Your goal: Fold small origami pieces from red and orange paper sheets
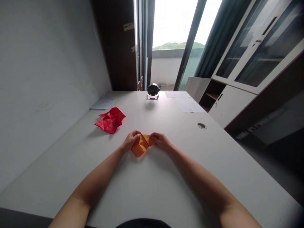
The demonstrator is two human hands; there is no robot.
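Observation:
An orange creased paper (141, 145) lies on the white table (152, 186), partly folded. My left hand (129, 140) pinches its left edge with curled fingers. My right hand (160, 140) grips its right corner the same way. Both hands rest on the table top. A red crumpled, creased paper (110, 120) lies apart, to the far left of the hands.
A small black and silver device (152, 91) stands at the table's far edge. White sheets lie at the far left (104, 103) and far right (190, 105). A round cable hole (201, 125) is on the right. A wall runs along the left; cabinets stand at right.

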